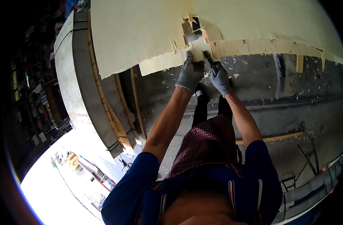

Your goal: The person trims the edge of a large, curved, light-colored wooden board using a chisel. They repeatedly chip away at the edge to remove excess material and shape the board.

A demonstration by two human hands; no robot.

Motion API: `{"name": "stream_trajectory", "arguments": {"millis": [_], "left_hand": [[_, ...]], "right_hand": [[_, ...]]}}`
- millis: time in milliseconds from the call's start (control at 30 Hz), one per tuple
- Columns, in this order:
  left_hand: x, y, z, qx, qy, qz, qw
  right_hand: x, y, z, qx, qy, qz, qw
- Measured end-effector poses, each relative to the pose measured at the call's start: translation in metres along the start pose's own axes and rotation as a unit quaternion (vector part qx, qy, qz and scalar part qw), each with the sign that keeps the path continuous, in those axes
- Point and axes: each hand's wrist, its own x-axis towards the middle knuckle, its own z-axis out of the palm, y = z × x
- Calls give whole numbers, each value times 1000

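Pale, thin wood veneer sheets (141, 33) lie stacked in front of me, with torn, splintered near edges. My left hand (190, 73), in a grey glove, is closed at the near edge of a veneer strip (198, 51), its thumb lying on top; the fingers underneath are partly hidden. Just right of it, my right hand (220, 79), gloved too, is wrapped around a dark, flat-bladed tool (208, 59) whose tip points at the same edge. I cannot tell whether it is a knife or a scraper. Beyond both hands is a ragged hole (194, 28) in the sheets.
Wood chips litter the grey floor (250, 82). At left stands a strapped stack of boards (79, 56), with loose wooden strips (138, 105) beside it. A wooden batten (271, 138) lies at right, near a dark metal frame (308, 159). Cluttered shelves (36, 101) are far left.
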Motion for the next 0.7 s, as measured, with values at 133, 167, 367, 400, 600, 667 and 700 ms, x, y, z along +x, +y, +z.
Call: {"name": "stream_trajectory", "arguments": {"millis": [133,167,367,400,600,667,700], "left_hand": [[-1,7,-8,52,-44,-26,997],[-2,5,-6,56,-39,-21,997],[-9,6,-11,142,-130,-10,981],[-17,2,-3,153,-144,-7,978],[-13,8,-20,30,-135,-14,990],[-17,10,-17,6,-125,-27,992],[-15,6,-19,2,-112,-19,994]], "right_hand": [[32,19,-4,-40,7,-41,998],[27,18,-2,-1,-6,-27,1000],[-32,-81,-57,772,-393,351,357],[-46,-110,-68,832,-390,353,175],[-109,-153,-120,555,-327,331,690],[-115,-105,-111,317,-325,337,825],[-99,-110,-121,141,-355,342,859]]}}
